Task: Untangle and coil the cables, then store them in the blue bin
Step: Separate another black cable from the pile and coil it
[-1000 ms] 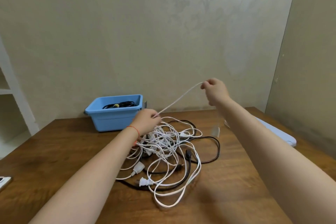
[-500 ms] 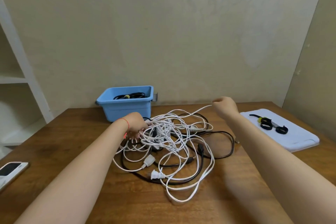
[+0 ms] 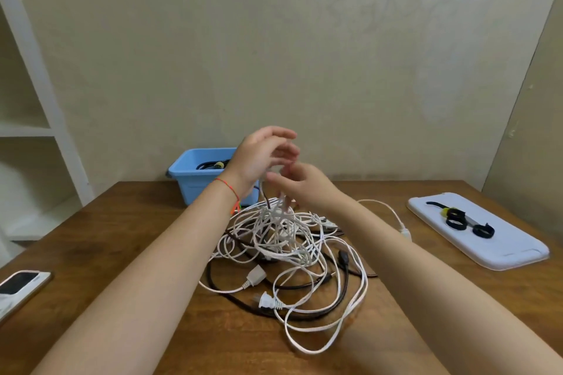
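A tangle of white and black cables (image 3: 292, 250) lies mid-table on the wooden table (image 3: 128, 240). Several strands are pulled up into a peak (image 3: 278, 207) under my hands. My right hand (image 3: 304, 184) pinches the top of those white strands. My left hand (image 3: 259, 158) hovers just above and left, fingers spread and blurred; a dark strand rises toward its palm, and whether it grips it is unclear. A white plug (image 3: 268, 301) and a white socket end (image 3: 255, 276) lie at the front of the pile. The blue bin (image 3: 192, 183) stands behind, holding a coiled black cable (image 3: 213, 165).
A white tray (image 3: 499, 250) at the right carries black strap ties (image 3: 455, 220). A phone (image 3: 19, 283) lies at the table's left edge. White shelving (image 3: 36, 131) stands at the left, and the wall is close behind the bin.
My right hand dropped the stretched white cable and came in to the pile. My left hand rose off the table, and strands of the tangle lifted with the hands.
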`<action>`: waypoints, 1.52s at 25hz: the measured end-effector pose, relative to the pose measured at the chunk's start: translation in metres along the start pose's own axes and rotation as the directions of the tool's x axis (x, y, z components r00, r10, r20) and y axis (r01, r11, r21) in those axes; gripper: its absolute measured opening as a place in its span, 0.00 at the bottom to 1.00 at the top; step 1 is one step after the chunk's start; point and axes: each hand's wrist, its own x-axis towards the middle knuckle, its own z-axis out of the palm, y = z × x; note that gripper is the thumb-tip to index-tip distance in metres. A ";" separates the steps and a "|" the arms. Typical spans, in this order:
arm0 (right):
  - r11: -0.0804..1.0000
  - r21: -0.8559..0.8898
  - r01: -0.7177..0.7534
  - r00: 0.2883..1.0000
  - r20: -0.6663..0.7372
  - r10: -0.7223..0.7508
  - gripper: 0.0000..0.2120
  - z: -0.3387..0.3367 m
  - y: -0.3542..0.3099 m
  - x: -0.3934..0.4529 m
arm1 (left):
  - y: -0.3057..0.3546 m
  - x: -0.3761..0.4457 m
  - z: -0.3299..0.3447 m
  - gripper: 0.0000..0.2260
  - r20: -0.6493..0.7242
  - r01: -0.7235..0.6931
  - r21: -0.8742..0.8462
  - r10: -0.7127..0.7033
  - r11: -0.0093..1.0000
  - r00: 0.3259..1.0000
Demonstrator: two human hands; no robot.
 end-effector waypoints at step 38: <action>0.463 0.884 -0.060 0.585 -0.345 0.734 0.15 -0.135 0.039 0.000 | -0.067 -0.010 -0.040 0.12 0.140 0.276 0.692 -0.499 0.667 0.855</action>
